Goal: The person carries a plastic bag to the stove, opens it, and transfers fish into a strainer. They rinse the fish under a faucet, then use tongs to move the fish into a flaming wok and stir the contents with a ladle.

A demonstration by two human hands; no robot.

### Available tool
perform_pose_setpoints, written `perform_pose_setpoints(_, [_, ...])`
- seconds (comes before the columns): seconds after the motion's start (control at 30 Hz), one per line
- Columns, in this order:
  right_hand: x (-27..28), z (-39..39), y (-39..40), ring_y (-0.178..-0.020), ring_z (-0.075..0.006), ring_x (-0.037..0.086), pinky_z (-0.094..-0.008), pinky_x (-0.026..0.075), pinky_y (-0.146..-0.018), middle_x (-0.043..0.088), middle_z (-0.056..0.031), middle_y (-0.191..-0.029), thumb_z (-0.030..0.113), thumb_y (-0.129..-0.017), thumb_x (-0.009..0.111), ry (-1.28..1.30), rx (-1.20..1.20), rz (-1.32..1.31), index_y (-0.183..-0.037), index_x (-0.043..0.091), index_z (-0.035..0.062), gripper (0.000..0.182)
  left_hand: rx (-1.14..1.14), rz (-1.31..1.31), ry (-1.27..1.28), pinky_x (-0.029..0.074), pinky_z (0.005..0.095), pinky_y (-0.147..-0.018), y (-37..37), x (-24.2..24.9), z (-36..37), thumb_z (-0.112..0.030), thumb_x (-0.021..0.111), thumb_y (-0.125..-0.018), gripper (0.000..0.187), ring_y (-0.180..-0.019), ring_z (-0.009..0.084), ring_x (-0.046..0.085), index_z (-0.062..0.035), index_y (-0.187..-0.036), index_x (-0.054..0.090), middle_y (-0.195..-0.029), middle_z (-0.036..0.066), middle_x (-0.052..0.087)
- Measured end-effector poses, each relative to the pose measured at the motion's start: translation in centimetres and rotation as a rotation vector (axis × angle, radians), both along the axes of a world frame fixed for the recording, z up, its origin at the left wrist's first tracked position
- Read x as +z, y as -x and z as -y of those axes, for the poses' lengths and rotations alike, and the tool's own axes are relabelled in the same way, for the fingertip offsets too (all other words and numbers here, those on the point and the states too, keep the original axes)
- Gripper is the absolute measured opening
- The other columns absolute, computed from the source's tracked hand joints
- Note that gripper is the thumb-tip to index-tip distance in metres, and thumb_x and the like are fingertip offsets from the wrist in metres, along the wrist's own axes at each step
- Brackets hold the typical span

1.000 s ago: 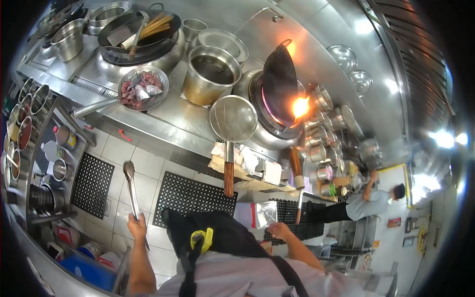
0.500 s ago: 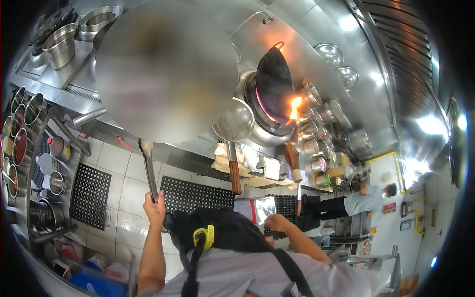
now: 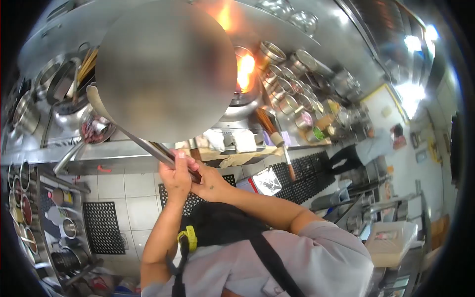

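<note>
My left hand (image 3: 175, 178) is closed around the metal shaft of a long wok spatula (image 3: 136, 141). Its curved blade rises to the upper left, partly behind a large blurred disc that hides the middle of the counter. My right hand (image 3: 210, 184) is up against the left one, its fingers curled at the brownish lower end of the same handle. Left of the blade, a round long-handled pan (image 3: 96, 131) holds dark chopped food. To the right of the disc, tall flames burn at the burner (image 3: 246, 72). Whatever sits over the fire is mostly hidden.
Several metal pots (image 3: 289, 104) line the counter's right side, near a brown brush-like tool (image 3: 269, 127). Folded cloths (image 3: 243, 141) lie on the front ledge. A shelf rack (image 3: 64, 198) stands at left, floor mats (image 3: 104, 227) below. Another person (image 3: 371, 148) stands further right.
My right hand has come across from the right to join the left at the spatula handle. The view has turned, and the tilted wok beside the burner is no longer visible.
</note>
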State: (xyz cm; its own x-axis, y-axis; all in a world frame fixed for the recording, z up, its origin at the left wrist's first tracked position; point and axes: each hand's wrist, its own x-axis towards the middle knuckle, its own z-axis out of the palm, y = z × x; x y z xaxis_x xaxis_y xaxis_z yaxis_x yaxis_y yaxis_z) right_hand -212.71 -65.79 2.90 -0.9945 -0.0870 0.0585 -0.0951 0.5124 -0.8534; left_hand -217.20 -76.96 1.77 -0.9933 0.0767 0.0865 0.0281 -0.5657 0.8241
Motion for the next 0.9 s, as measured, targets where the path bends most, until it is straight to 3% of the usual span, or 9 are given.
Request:
perform_pose_setpoints(0.07, [-1.6, -2.6, -0.8, -0.084, -0.0313, 0.066, -0.0369, 0.051, -0.076, 0.065, -0.0193, -0.092, 0.011, -0.079, 0.066, 0.174, -0.185, -0.029, -0.121, 0.051, 0.0008, 0.046, -0.075, -0.086, 0.115, 0.053, 0.026, -0.071, -0.6, 0.3, -3.6, -0.011, 0.064, -0.092, 0.031, -0.076, 0.0147, 0.064, 0.0008, -0.113, 0.045, -0.087, 0.01, 0.064])
perform_pose_setpoints(0.13, [-2.1, -8.3, -2.7, -0.076, -0.0278, 0.064, -0.0378, 0.051, -0.07, 0.065, -0.0177, -0.085, 0.008, -0.08, 0.061, 0.075, -0.261, 0.01, -0.119, 0.055, 0.0022, 0.039, -0.283, -0.152, 0.187, 0.047, 0.0328, -0.094, -0.6, -1.0, -6.9, -0.01, 0.072, -0.085, 0.065, -0.117, 0.0211, 0.056, 0.0031, -0.137, 0.036, -0.12, 0.017, 0.06])
perform_pose_setpoints(0.2, [-1.4, -15.3, -4.9, -0.073, -0.0178, 0.061, -0.0322, 0.05, -0.067, 0.065, -0.0129, -0.087, 0.012, -0.084, 0.062, 0.173, -0.369, 0.061, -0.114, 0.06, 0.0038, 0.032, -0.28, -0.358, 0.551, 0.043, 0.0372, -0.1, -0.8, -0.1, -9.3, -0.015, 0.076, -0.081, 0.074, -0.125, 0.0253, 0.051, 0.0004, -0.141, 0.035, -0.128, 0.019, 0.056])
perform_pose_setpoints(0.3, [-4.7, -29.2, -10.2, -0.072, -0.0053, 0.053, -0.0252, 0.046, -0.062, 0.061, -0.0012, -0.087, 0.011, -0.088, 0.066, 0.153, -0.628, -0.18, -0.11, 0.059, 0.0029, 0.024, -0.305, -0.177, 0.396, 0.048, 0.0362, -0.093, -1.0, -0.7, -12.6, -0.016, 0.072, -0.084, 0.068, -0.115, 0.0253, 0.058, -0.0026, -0.141, 0.037, -0.125, 0.019, 0.058])
perform_pose_setpoints(0.33, [-4.6, -34.1, -13.4, -0.072, -0.007, 0.057, -0.0246, 0.047, -0.062, 0.063, -0.0016, -0.088, 0.013, -0.089, 0.066, 0.084, -0.779, 0.063, -0.11, 0.059, 0.0026, 0.024, -0.301, -0.101, 0.349, 0.05, 0.0343, -0.089, -0.8, -0.7, -13.4, -0.015, 0.07, -0.086, 0.065, -0.109, 0.0243, 0.061, -0.0027, -0.141, 0.037, -0.122, 0.018, 0.059])
perform_pose_setpoints(0.43, [-13.2, -47.1, -25.0, -0.06, -0.009, 0.051, -0.0272, 0.042, -0.052, 0.06, -0.0016, -0.07, 0.012, -0.09, 0.062, -0.151, -1.16, -0.046, -0.096, 0.06, 0.0015, 0.012, -0.144, -0.096, 0.436, 0.053, 0.0305, -0.081, -0.2, -2.4, -13.8, -0.015, 0.063, -0.092, 0.057, -0.096, 0.0219, 0.065, -0.0026, -0.141, 0.037, -0.118, 0.017, 0.061])
perform_pose_setpoints(0.6, [-17.7, -52.0, -39.1, -0.079, -0.0379, 0.065, -0.0434, 0.05, -0.073, 0.067, -0.0207, -0.082, 0.027, -0.078, 0.063, -0.29, -1.166, 0.547, -0.09, 0.065, 0.0, 0.03, 0.206, -0.022, 0.659, 0.053, 0.0263, -0.074, -0.9, -2.0, -13.3, -0.022, 0.059, -0.096, 0.05, -0.091, 0.0193, 0.066, -0.0032, -0.138, 0.041, -0.11, 0.016, 0.065])
perform_pose_setpoints(0.83, [-31.0, -56.8, -29.1, -0.099, -0.0412, 0.064, -0.0466, 0.049, -0.09, 0.066, -0.0286, -0.102, 0.036, -0.075, 0.065, -0.276, -0.994, 0.808, -0.096, 0.067, -0.0038, 0.045, 0.333, -0.082, 0.885, 0.05, 0.0227, -0.07, -1.0, 0.8, -13.7, -0.026, 0.059, -0.097, 0.05, -0.085, 0.0155, 0.065, -0.0019, -0.138, 0.041, -0.107, 0.014, 0.066])
perform_pose_setpoints(0.9, [-33.2, -58.1, -24.6, -0.082, -0.0397, 0.067, -0.0444, 0.052, -0.077, 0.068, -0.0247, -0.088, 0.033, -0.075, 0.068, -0.342, -0.946, 0.615, -0.088, 0.068, -0.0061, 0.042, 0.337, -0.117, 0.937, 0.049, 0.022, -0.069, -1.0, 1.5, -13.6, -0.025, 0.059, -0.097, 0.051, -0.084, 0.0141, 0.064, -0.0017, -0.138, 0.041, -0.106, 0.013, 0.067])
